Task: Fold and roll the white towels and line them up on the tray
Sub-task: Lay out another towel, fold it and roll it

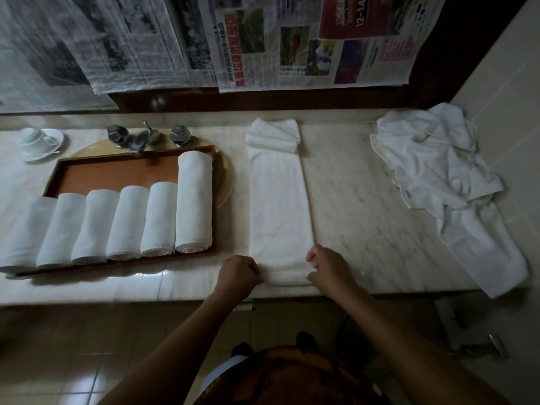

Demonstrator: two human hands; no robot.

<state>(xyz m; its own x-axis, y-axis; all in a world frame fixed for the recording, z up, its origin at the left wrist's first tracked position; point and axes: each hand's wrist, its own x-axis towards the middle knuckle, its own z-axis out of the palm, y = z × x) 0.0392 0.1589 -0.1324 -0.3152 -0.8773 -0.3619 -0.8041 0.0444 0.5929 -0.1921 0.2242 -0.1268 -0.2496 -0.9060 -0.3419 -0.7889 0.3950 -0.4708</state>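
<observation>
Marble counter [365,200]: left hand [238,273] and right hand [328,267] each pinch the near end of a long folded towel [279,200] lying flat. Six rolled towels [194,200] sit side by side on the wooden tray [117,173] to its left. A loose towel pile [438,159] lies far right.

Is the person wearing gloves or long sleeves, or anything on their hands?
No gloves and no sleeves. The left hand and right hand are bare, and so are the left forearm and right forearm. No watch, ring or bracelet shows. Below is a dark orange patterned garment with a pale edge.
</observation>
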